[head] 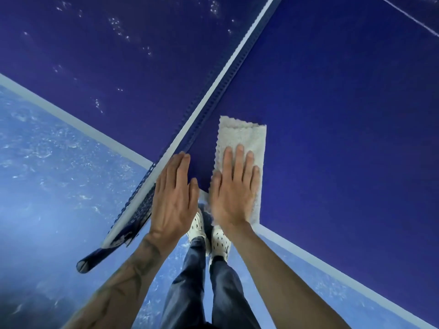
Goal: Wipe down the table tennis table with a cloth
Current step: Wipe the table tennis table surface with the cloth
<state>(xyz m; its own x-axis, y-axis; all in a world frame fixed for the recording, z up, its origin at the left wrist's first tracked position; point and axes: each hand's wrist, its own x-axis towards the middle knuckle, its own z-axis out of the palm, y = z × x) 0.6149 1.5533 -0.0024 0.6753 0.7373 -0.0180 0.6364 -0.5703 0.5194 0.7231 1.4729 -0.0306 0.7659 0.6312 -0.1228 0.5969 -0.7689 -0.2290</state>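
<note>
The dark blue table tennis table [332,110] fills the upper view, split by its net [213,91], which has a white top band. A folded pale grey cloth [244,136] lies flat on the right half, close to the net and the table's near white edge. My right hand [234,188] presses flat on the cloth's near end, fingers straight and together. My left hand [174,195] rests flat, palm down, at the table edge right beside the net, holding nothing. The left half of the table [107,55] carries pale spots and smears.
The net's end post and clamp [123,229] stick out past the table edge at my left. A speckled light blue floor [47,162] lies below. My legs in dark jeans [190,281] and white perforated clogs [219,238] stand close to the table's side.
</note>
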